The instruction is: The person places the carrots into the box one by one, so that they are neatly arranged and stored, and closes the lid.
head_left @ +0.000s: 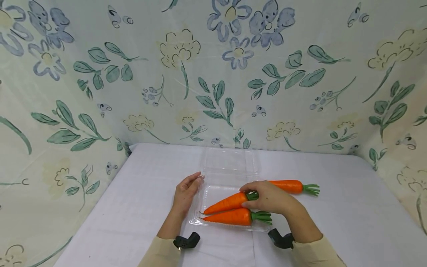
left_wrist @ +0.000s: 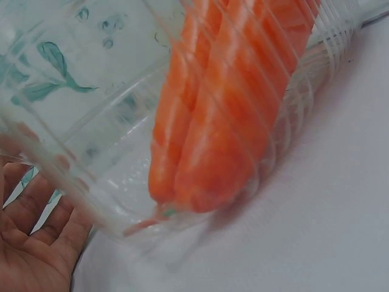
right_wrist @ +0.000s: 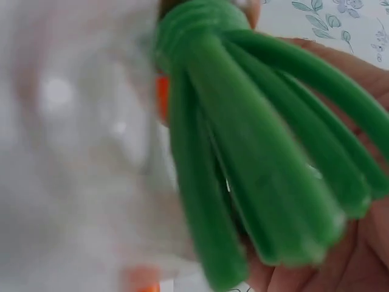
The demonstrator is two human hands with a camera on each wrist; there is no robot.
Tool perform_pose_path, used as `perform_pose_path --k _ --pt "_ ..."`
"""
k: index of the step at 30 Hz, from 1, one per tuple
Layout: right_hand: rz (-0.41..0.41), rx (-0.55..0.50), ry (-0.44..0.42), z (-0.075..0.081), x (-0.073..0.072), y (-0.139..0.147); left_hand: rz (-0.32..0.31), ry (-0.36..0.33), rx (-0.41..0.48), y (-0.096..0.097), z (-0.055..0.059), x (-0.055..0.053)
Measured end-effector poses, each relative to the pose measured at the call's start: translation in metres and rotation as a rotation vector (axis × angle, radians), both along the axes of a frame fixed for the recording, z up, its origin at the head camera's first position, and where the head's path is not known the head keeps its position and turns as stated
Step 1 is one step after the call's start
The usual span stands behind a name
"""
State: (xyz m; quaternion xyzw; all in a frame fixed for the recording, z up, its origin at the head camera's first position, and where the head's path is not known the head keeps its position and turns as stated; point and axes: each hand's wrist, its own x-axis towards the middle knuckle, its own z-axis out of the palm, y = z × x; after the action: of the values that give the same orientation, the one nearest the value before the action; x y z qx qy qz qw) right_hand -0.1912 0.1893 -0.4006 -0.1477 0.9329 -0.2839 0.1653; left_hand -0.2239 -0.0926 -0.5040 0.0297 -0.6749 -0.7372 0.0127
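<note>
A clear plastic clamshell box (head_left: 194, 219) lies unfolded on the table, its lid (head_left: 230, 160) laid back at the far side. Two orange carrots with green tops are inside, side by side, tips to the left. My right hand (head_left: 271, 200) grips the farther carrot (head_left: 227, 203) at its stem end. The nearer carrot (head_left: 230, 217) lies alongside it. In the right wrist view, green carrot stems (right_wrist: 261, 152) fill the middle in front of the palm. My left hand (head_left: 186, 193) rests at the box's left edge, its fingers (left_wrist: 55, 225) extended along the outside wall.
A third carrot (head_left: 293, 186) lies on the table right of the box, partly hidden behind my right hand. White cloth (head_left: 150, 185) covers the table. Flower-patterned fabric (head_left: 186, 81) hangs behind and at both sides.
</note>
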Motion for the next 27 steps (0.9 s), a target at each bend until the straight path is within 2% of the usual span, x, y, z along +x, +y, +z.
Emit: perform_pose_path --k 8,12,15,19,27 --pt "-0.002 -0.049 0.022 -0.001 0.000 0.007 0.005 -0.002 -0.011 -0.001 -0.001 0.000" --pt "-0.029 -0.117 0.091 0.002 -0.001 0.019 0.006 -0.003 -0.012 -0.001 0.000 0.000" --pt "-0.094 -0.139 0.174 0.005 -0.003 0.033 0.006 -0.006 -0.011 0.000 -0.001 0.000" --pt "-0.201 -0.124 0.235 0.007 -0.006 0.054 0.003 -0.006 -0.017 0.000 -0.001 0.000" --pt "-0.368 -0.022 0.221 -0.007 -0.014 0.103 0.005 -0.004 -0.043 0.000 -0.002 -0.001"
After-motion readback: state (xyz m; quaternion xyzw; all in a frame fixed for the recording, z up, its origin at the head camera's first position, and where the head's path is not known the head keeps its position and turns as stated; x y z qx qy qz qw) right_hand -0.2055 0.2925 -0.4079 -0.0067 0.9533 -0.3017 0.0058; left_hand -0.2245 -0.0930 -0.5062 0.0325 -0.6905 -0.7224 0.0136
